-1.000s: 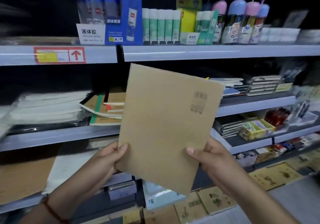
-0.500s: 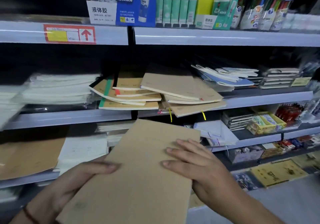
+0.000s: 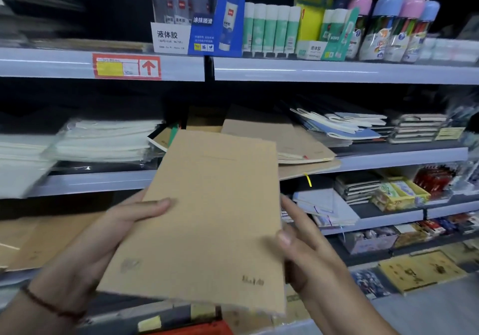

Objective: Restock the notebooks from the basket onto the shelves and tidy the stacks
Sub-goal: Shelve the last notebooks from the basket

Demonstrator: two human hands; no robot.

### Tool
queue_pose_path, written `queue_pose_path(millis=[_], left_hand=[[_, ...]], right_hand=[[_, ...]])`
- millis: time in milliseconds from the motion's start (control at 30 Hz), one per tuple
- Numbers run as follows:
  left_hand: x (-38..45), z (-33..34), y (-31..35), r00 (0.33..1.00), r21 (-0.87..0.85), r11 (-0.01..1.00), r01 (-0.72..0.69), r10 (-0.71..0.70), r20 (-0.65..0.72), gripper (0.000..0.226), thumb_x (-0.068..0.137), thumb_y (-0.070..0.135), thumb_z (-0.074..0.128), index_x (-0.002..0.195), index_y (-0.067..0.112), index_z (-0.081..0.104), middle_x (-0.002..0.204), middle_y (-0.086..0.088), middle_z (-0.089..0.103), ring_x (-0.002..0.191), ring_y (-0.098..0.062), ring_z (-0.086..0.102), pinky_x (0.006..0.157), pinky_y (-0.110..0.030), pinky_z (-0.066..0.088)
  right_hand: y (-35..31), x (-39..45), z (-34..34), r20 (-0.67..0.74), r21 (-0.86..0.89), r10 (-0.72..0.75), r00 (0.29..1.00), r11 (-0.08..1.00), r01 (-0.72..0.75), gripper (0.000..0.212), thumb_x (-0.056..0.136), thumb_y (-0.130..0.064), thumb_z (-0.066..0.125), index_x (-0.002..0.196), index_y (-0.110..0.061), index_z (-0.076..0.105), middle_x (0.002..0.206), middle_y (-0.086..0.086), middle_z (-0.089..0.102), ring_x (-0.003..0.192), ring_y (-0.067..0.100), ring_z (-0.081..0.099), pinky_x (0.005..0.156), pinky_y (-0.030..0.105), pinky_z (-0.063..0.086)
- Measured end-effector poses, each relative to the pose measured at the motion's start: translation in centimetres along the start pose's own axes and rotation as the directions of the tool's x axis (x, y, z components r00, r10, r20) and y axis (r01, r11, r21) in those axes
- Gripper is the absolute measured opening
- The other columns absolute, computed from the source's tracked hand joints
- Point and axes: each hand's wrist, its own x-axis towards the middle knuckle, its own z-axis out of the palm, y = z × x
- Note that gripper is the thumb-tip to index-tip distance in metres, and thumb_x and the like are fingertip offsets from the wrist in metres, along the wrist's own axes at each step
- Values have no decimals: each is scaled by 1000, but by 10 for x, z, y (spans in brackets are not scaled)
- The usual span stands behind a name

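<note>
Gripping the kraft notebook (image 3: 207, 218) (thumbs on top), both hands.

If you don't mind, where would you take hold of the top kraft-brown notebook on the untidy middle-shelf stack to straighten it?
I would pinch the top kraft-brown notebook at its front right corner, coming from the aisle side. It lies flat and skewed on the stack, and that corner juts toward the shelf edge. Its left part is hidden behind the plain brown notebook held by the left hand and right hand.
</note>
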Motion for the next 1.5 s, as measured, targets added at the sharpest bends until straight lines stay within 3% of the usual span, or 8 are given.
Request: queue_pose_path(millis=[167,367,600,800,933,1167,1367,1500], left_hand=[[24,39,24,998,18,999,-43,43,-36,32,81,15,62,112,10,69,93,-15,74,66,-26,72,53,-33,59],[58,89,40,994,-82,991,-110,111,7,29,93,6,48,120,9,57,110,-16,68,86,-27,68,64,-38,61],[117,130,32,977,177,966,-188,202,-63,40,95,2,54,129,20,41,75,-11,62,47,-13,59,33,-18,40],[143,151,11,948,550,823,-143,274,-162,51,97,7,45,147,17,45,71,-8,60,52,-17,51,39,-20,39],[135,143,10,900,686,689,-233,421,-117,23,99,19,42,92,34,58,70,-8,56,55,-20,44,54,-27,35],[155,142,12,901,699,686,-201,409,-142,28,97,15,40,115,24,61,83,-6,60,56,-22,53,61,-30,41],[175,136,17,842,968,239,-73,535,-69,36,101,31,43,132,24,59,119,-4,68,96,-25,64,76,-28,46],[166,129,9,783,945,282,-169,621,-45,35,102,37,42,133,29,54,109,5,68,79,-16,65,74,-35,54]], right_hand=[[-40,6,-4,-147,-172,-111,983,981,85,59,92,4,55,124,-47,56,115,-14,72,104,12,70,78,29,56],[-98,65,-59,-317,-129,-71,946,991,31,37,94,2,49,117,-20,67,104,1,76,81,14,70,63,25,54],[-118,152,-139,-508,-129,127,852,967,-221,8,93,-3,61,93,-11,64,85,6,67,58,16,67,42,24,52],[-92,182,-149,-517,-811,-238,822,444,-381,25,91,-27,65,107,-11,74,111,11,71,103,29,64,87,33,50],[-87,178,-136,-441,-894,-219,871,195,-403,29,95,-25,50,111,-9,67,107,12,67,100,31,60,75,29,41],[-96,182,-145,-459,-888,-189,868,117,-444,22,96,-25,51,101,-6,61,100,13,63,100,33,60,74,29,39],[-82,187,-148,-520,-854,-271,810,128,-505,35,98,-31,43,113,-6,62,116,14,65,101,34,61,74,32,40],[-84,172,-149,-466,-876,-351,812,51,-480,44,99,-40,43,119,-4,61,119,16,60,108,37,58,78,36,44]])
